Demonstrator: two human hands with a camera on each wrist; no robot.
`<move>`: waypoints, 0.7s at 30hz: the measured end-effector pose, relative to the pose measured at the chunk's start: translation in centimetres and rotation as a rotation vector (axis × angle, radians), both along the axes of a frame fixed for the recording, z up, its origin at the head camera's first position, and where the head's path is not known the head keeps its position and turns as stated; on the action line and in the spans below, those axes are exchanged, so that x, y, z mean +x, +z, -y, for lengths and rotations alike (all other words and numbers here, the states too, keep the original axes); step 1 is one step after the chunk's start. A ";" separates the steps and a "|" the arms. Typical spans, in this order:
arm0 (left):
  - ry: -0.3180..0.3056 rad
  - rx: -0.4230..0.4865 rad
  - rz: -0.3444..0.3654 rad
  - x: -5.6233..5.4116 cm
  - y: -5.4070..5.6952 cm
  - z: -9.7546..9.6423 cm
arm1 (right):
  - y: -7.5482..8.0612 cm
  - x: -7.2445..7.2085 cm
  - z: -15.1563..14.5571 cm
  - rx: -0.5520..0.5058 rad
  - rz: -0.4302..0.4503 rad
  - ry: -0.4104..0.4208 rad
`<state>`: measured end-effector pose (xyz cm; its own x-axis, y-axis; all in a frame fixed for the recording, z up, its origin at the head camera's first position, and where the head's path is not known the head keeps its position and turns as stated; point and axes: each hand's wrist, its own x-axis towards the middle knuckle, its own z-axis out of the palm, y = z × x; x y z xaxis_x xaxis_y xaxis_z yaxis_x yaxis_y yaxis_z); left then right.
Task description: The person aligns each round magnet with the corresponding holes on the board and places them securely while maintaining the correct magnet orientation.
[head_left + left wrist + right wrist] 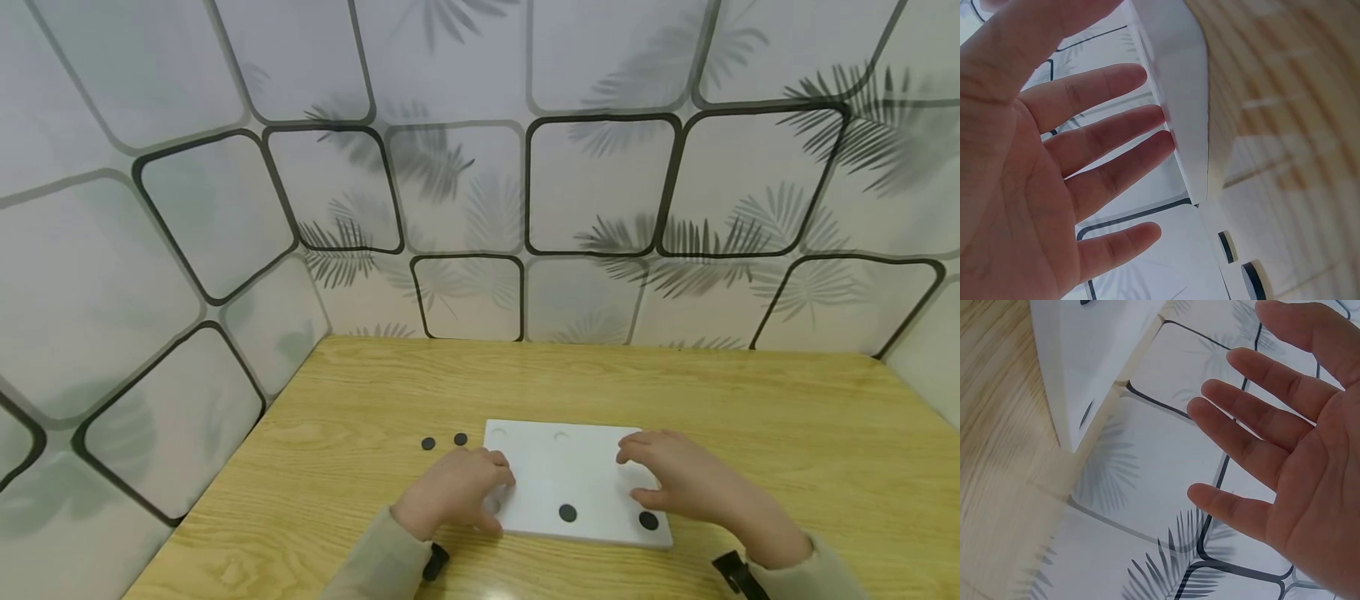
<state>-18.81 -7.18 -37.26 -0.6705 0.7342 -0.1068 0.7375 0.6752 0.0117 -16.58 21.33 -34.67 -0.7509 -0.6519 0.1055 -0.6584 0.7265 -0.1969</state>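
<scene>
A flat white board lies on the table, with shallow round recesses along its far edge. Two black discs sit on its near side, one near the middle and one in the near right corner. My left hand is at the board's left edge, holding nothing; in the left wrist view its spread fingertips appear to touch the board, or nearly so. Over the right edge hovers my right hand, fingers loosely bent and apart, its palm bare in the right wrist view.
Two more black discs, a left one and a right one, lie on the wooden table just left of the board. Patterned wall covering rises behind the table and along its left side.
</scene>
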 end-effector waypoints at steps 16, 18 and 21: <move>0.002 0.012 0.005 -0.1 -0.1 0.0 | -0.8 0.2 -0.2 0.031 0.070 0.001; 0.003 0.008 0.005 -0.1 -0.1 0.0 | -1.0 0.3 -0.3 0.030 0.070 0.002; -0.001 0.004 0.000 0.0 -0.1 0.0 | -1.2 0.4 -0.3 0.025 0.093 -0.010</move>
<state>-18.83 -7.21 -37.35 -0.6696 0.7354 -0.1041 0.7383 0.6743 0.0146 -16.19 21.65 -35.92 -0.7629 -0.6462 0.0186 -0.6311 0.7382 -0.2383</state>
